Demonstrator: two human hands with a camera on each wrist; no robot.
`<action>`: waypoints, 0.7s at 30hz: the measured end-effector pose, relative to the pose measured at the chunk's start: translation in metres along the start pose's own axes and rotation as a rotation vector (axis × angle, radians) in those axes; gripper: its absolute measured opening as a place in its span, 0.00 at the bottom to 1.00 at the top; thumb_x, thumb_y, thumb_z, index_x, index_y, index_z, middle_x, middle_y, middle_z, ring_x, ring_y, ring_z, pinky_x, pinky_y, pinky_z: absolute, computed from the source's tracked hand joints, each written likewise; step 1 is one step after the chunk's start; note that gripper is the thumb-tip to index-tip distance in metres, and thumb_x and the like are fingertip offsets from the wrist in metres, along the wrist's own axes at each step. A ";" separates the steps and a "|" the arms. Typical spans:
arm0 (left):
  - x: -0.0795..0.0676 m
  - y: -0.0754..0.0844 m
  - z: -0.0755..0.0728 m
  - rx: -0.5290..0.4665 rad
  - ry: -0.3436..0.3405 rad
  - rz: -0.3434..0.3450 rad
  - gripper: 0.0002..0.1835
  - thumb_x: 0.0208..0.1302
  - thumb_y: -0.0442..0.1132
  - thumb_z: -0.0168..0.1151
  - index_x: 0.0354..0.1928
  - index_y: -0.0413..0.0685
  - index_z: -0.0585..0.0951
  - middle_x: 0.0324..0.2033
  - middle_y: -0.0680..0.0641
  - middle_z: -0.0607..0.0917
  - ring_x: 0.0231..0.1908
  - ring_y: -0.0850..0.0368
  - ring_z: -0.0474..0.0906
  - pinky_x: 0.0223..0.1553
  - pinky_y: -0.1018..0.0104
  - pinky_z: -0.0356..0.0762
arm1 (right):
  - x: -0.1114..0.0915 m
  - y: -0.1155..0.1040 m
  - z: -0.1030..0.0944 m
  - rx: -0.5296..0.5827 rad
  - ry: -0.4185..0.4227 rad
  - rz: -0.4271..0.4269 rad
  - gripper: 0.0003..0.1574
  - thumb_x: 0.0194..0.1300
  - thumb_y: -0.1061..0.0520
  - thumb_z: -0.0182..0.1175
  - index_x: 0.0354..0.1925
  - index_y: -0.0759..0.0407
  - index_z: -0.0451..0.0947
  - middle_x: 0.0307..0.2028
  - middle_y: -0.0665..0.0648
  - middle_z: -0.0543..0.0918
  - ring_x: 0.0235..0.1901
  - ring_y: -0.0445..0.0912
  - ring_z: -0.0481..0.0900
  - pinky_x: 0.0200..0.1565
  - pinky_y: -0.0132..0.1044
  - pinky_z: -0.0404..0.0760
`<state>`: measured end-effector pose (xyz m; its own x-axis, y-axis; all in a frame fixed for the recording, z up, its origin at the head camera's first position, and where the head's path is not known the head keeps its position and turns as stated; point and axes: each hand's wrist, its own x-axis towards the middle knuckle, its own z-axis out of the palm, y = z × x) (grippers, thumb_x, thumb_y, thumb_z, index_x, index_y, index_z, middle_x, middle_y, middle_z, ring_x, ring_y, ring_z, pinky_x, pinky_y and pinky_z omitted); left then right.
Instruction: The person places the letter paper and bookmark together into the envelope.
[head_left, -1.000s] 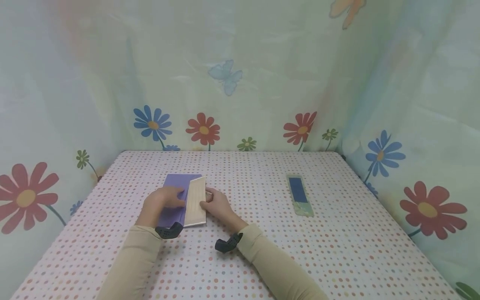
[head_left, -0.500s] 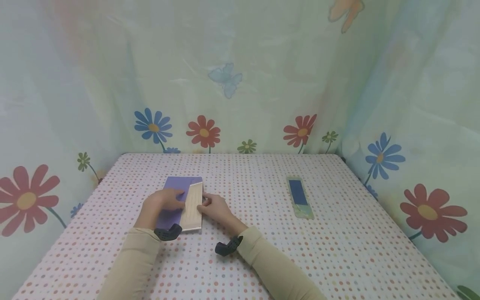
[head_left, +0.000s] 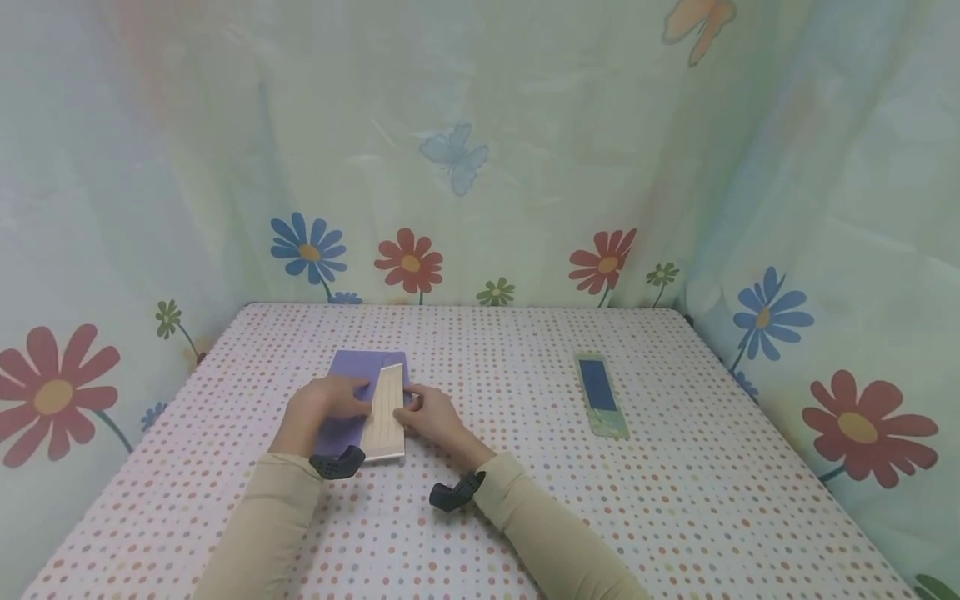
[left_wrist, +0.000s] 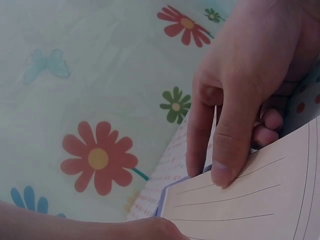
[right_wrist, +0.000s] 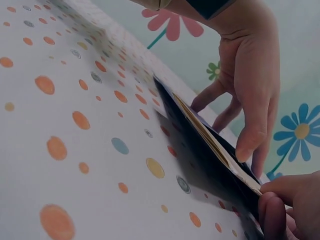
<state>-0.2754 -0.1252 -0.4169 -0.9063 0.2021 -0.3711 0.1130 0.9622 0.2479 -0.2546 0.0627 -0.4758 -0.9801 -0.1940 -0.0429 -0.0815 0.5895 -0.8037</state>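
A purple-covered notebook [head_left: 352,362] lies open on the left part of the table, its cream lined pages [head_left: 384,417] on the right. My left hand [head_left: 324,398] rests on the purple left side, thumb at the inner edge of the pages. With thumb and fingers my right hand [head_left: 435,417] pinches the right edge. In the left wrist view, my right thumb presses on the ruled page [left_wrist: 230,200]. From the right wrist view, my right hand [right_wrist: 295,202] holds the edge of the stacked pages and dark cover, while the left hand [right_wrist: 252,75] reaches down with fingers extended.
A flat pale green strip with a dark blue panel [head_left: 597,385] lies on the right half of the dotted table [head_left: 495,517]. Flower-printed curtains [head_left: 525,167] stand behind the table and along both sides. Each wrist carries a black camera mount [head_left: 339,462].
My right hand and the right edge of the cream pages have shifted slightly left, baring more purple at the upper right. The left hand stays nearly in place.
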 end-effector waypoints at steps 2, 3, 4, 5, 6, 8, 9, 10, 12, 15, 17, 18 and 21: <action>0.001 0.001 0.000 0.016 0.001 0.008 0.35 0.63 0.55 0.54 0.70 0.52 0.64 0.67 0.34 0.65 0.66 0.31 0.60 0.62 0.35 0.62 | -0.001 -0.001 0.000 0.002 0.014 0.007 0.36 0.59 0.52 0.63 0.64 0.57 0.68 0.30 0.48 0.83 0.22 0.37 0.77 0.27 0.26 0.74; 0.002 0.001 0.000 0.022 0.002 0.011 0.35 0.62 0.55 0.54 0.70 0.52 0.64 0.67 0.34 0.65 0.66 0.31 0.60 0.62 0.35 0.62 | -0.002 -0.002 0.000 0.006 0.019 0.014 0.35 0.59 0.52 0.63 0.64 0.57 0.69 0.30 0.49 0.83 0.21 0.37 0.78 0.26 0.26 0.74; 0.002 0.001 0.000 0.026 0.002 0.016 0.35 0.62 0.55 0.54 0.70 0.51 0.64 0.67 0.34 0.65 0.66 0.31 0.60 0.63 0.35 0.62 | -0.002 -0.002 0.000 0.006 0.023 0.020 0.35 0.59 0.52 0.63 0.64 0.57 0.69 0.30 0.49 0.83 0.21 0.37 0.77 0.26 0.25 0.74; 0.002 0.000 0.000 0.029 0.002 0.022 0.35 0.62 0.55 0.54 0.70 0.51 0.64 0.67 0.34 0.65 0.66 0.31 0.60 0.63 0.36 0.62 | -0.002 -0.003 0.000 0.009 0.025 0.026 0.34 0.59 0.52 0.63 0.63 0.57 0.69 0.30 0.49 0.83 0.21 0.37 0.77 0.25 0.25 0.74; 0.003 0.000 0.001 0.029 0.002 0.026 0.35 0.62 0.54 0.54 0.70 0.51 0.64 0.67 0.34 0.66 0.66 0.31 0.60 0.63 0.36 0.62 | -0.002 -0.003 0.001 0.014 0.026 0.035 0.34 0.59 0.52 0.63 0.63 0.57 0.69 0.30 0.49 0.83 0.21 0.37 0.78 0.25 0.25 0.75; 0.003 0.000 0.002 0.033 0.001 0.029 0.35 0.62 0.55 0.54 0.70 0.50 0.64 0.67 0.34 0.65 0.66 0.31 0.60 0.62 0.36 0.62 | -0.003 -0.003 0.001 0.026 0.026 0.049 0.34 0.59 0.52 0.63 0.63 0.56 0.70 0.29 0.49 0.82 0.21 0.37 0.78 0.24 0.25 0.75; 0.003 -0.001 0.002 0.029 0.002 0.025 0.35 0.62 0.55 0.54 0.70 0.51 0.64 0.67 0.34 0.65 0.66 0.31 0.60 0.62 0.36 0.62 | -0.003 -0.004 0.002 0.035 0.025 0.057 0.33 0.60 0.52 0.63 0.63 0.56 0.70 0.29 0.48 0.82 0.21 0.37 0.78 0.24 0.25 0.76; 0.002 -0.001 0.001 0.030 0.003 0.026 0.36 0.62 0.55 0.54 0.70 0.51 0.64 0.67 0.33 0.65 0.66 0.31 0.60 0.62 0.35 0.62 | -0.003 -0.004 0.002 0.046 0.024 0.063 0.33 0.60 0.52 0.63 0.63 0.56 0.70 0.29 0.48 0.82 0.21 0.37 0.78 0.24 0.26 0.76; 0.002 -0.001 0.001 0.029 0.005 0.024 0.36 0.62 0.56 0.54 0.70 0.51 0.64 0.67 0.33 0.65 0.66 0.30 0.60 0.61 0.35 0.62 | -0.002 -0.006 0.001 0.071 0.027 0.073 0.33 0.59 0.53 0.63 0.62 0.56 0.70 0.29 0.49 0.82 0.21 0.37 0.78 0.24 0.26 0.76; 0.002 -0.001 0.000 0.026 -0.001 0.024 0.36 0.62 0.56 0.54 0.70 0.50 0.63 0.67 0.32 0.64 0.66 0.30 0.59 0.61 0.34 0.62 | -0.001 -0.006 0.000 0.120 0.039 0.087 0.32 0.59 0.55 0.62 0.62 0.57 0.71 0.29 0.50 0.82 0.22 0.38 0.78 0.24 0.26 0.76; 0.002 0.000 0.000 0.031 -0.005 0.026 0.37 0.62 0.57 0.54 0.70 0.50 0.63 0.68 0.32 0.63 0.66 0.30 0.59 0.62 0.34 0.61 | 0.001 -0.005 -0.001 0.138 0.049 0.098 0.32 0.59 0.57 0.61 0.62 0.56 0.71 0.29 0.50 0.82 0.23 0.38 0.77 0.25 0.26 0.75; 0.002 0.000 -0.001 0.034 -0.006 0.026 0.37 0.62 0.57 0.54 0.70 0.50 0.63 0.68 0.32 0.63 0.66 0.30 0.59 0.62 0.34 0.61 | 0.002 -0.004 -0.001 0.146 0.055 0.103 0.31 0.58 0.57 0.61 0.62 0.56 0.71 0.29 0.50 0.82 0.23 0.38 0.77 0.25 0.26 0.75; 0.001 0.000 -0.002 0.041 -0.003 0.024 0.37 0.62 0.57 0.53 0.70 0.50 0.63 0.68 0.32 0.63 0.66 0.31 0.59 0.62 0.34 0.61 | 0.003 -0.004 -0.001 0.155 0.056 0.102 0.30 0.59 0.57 0.62 0.61 0.56 0.72 0.29 0.50 0.82 0.23 0.38 0.77 0.25 0.26 0.75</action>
<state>-0.2774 -0.1255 -0.4155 -0.9017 0.2262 -0.3684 0.1517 0.9636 0.2203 -0.2572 0.0602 -0.4722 -0.9908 -0.0928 -0.0987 0.0431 0.4752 -0.8788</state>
